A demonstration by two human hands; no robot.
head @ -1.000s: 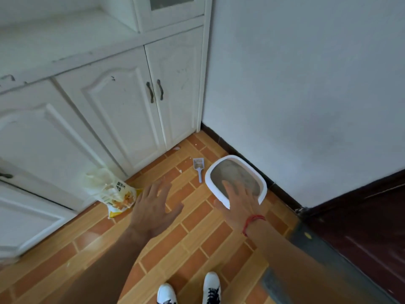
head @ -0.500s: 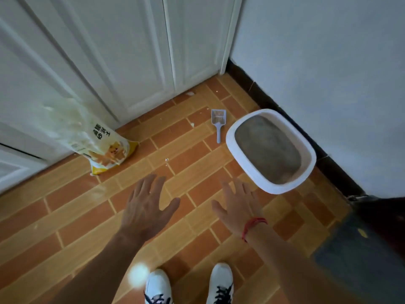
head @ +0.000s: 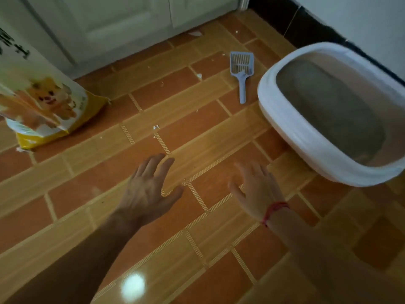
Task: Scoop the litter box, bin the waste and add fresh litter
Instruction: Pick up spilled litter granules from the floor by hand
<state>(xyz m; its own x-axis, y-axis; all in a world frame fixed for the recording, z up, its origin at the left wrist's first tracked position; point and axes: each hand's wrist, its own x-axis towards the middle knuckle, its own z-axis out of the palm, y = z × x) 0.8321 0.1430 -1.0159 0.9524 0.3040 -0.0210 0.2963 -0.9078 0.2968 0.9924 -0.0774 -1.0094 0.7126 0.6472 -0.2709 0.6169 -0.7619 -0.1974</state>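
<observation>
Hovering over the tiled floor [head: 197, 132], both of your hands are empty: the left hand [head: 149, 191] and the right hand [head: 258, 189] are spread flat, fingers straight and apart, gripping nothing.

The scoop [head: 241, 71] is what the first step turns on. It lies on the floor ahead of you, just beside the left side of the litter box [head: 285, 119] but not touching it. Its long axis runs almost straight away from you, with the handle end toward you and the slotted head toward the cabinet [head: 131, 23]. Your right hand is the nearer one. The handle sits nearly in line with its fingertips, further forward, while the left hand would have to cross over to the right.

The grey litter looks unscooped, so I judge the task barely begun. The litter bag [head: 43, 102] leans at the far left, well apart from the box. No bin is in view.
</observation>
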